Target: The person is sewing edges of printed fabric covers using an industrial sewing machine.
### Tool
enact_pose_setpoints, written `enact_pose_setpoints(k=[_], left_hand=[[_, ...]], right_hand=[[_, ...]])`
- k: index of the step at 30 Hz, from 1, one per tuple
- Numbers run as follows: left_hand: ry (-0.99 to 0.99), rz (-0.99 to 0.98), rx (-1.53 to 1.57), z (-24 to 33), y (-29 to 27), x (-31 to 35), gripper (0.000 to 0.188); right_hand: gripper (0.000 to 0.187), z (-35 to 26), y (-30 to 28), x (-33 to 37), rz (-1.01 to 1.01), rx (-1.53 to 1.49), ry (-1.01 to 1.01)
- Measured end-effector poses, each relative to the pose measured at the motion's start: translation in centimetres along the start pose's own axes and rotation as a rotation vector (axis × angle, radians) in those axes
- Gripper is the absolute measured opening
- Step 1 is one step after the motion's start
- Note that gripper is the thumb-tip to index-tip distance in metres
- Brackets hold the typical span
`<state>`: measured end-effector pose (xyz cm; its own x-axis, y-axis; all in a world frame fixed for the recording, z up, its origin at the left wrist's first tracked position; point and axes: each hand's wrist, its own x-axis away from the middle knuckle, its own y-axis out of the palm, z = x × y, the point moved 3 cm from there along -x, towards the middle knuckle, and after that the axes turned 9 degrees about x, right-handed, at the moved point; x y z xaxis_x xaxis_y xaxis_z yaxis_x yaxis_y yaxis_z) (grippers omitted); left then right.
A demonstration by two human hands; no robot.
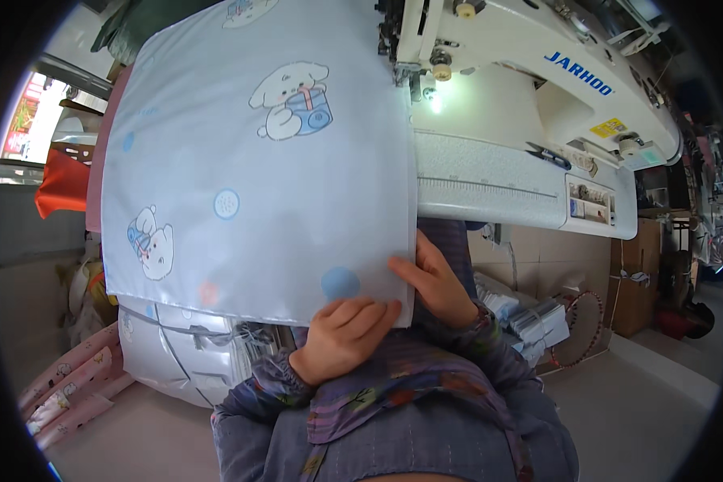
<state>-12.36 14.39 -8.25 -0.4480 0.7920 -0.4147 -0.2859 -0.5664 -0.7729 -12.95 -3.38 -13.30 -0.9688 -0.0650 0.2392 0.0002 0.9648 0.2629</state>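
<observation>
A large pale blue-grey fabric sheet (pixel 257 233), printed with white cartoon dogs and coloured dots, covers the table from its left side to the sewing machine. Its right edge runs under the machine's needle area (pixel 414 76), where a small lamp glows. My left hand (pixel 345 337) has its fingers curled over the near edge of the sheet, close to the right corner; its thumb is hidden. Just beyond, my right hand (pixel 438 285) grips the right edge, thumb on top and the other fingers partly hidden beneath.
The white sewing machine (pixel 554 72) stands at the far right. Dark thread snips (pixel 549 155) lie on its bed, beside a parts recess (pixel 590 201). Packed fabric bundles (pixel 177 345) sit below on the left, pink rolls (pixel 72 386) farther left. Folded stacks (pixel 534 325) lie at right.
</observation>
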Motion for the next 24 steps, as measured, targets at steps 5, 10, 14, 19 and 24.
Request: enact_pose_setpoints(k=[5, 10, 14, 19, 24], left_hand=[[0.045, -0.017, -0.010, -0.4, 0.4, -0.4, 0.046], [0.008, -0.028, -0.052, -2.6, 0.7, -2.1, 0.045], [0.035, 0.021, -0.097, -4.3, 0.1, -4.2, 0.045], [0.060, 0.021, -0.164, -7.2, 0.3, -6.7, 0.045], [0.079, 0.036, -0.153, -10.0, 0.7, -9.7, 0.043]], right_hand=[[0.057, -2.5, -3.2, -4.0, 0.103, 0.024, -0.114], [0.053, -4.6, -6.1, -8.9, 0.299, 0.382, -0.278], [0.038, -7.0, -8.5, -11.1, 0.301, 0.670, -0.399], [0.042, -8.9, -9.0, -13.7, 0.330, 1.302, -0.694], [0.051, -8.7, -9.0, -14.5, 0.324, 1.368, -0.678]])
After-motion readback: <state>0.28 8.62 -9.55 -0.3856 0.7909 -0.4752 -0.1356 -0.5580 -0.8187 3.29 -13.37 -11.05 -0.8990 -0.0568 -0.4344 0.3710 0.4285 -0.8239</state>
